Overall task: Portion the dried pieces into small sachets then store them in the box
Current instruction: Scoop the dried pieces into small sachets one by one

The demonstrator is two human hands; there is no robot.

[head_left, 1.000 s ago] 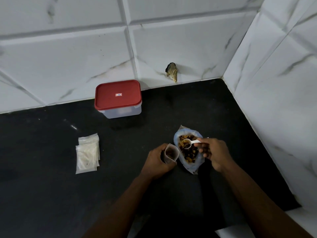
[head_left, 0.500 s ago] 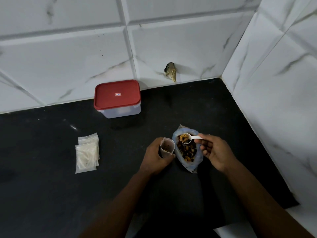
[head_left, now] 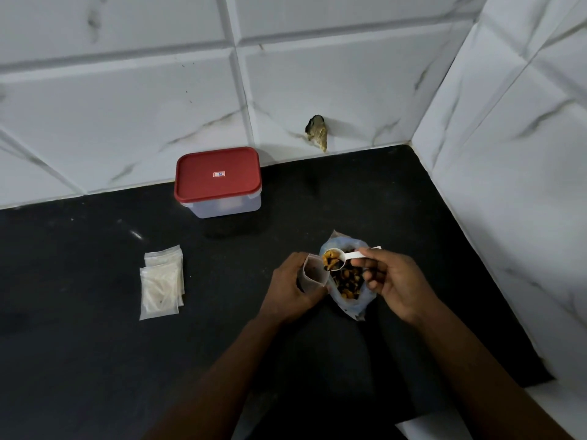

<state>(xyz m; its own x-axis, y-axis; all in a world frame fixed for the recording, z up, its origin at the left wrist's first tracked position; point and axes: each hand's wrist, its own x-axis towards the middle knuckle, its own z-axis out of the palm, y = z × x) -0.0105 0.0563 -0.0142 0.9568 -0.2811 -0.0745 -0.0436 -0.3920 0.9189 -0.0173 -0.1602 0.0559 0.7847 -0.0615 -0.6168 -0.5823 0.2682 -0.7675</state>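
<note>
Spoon [head_left: 352, 255] of white plastic, round-bowled

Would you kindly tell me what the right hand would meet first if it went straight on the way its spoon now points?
Probably the open small sachet that the left hand holds: the right hand points its loaded spoon leftward at the sachet's mouth, just beside it. Height difference is unclear.

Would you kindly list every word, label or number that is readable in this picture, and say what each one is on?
Sticker on the red lid: print too small and blurred to read.
Empty sachets, spoon, bag: no text visible.
</note>
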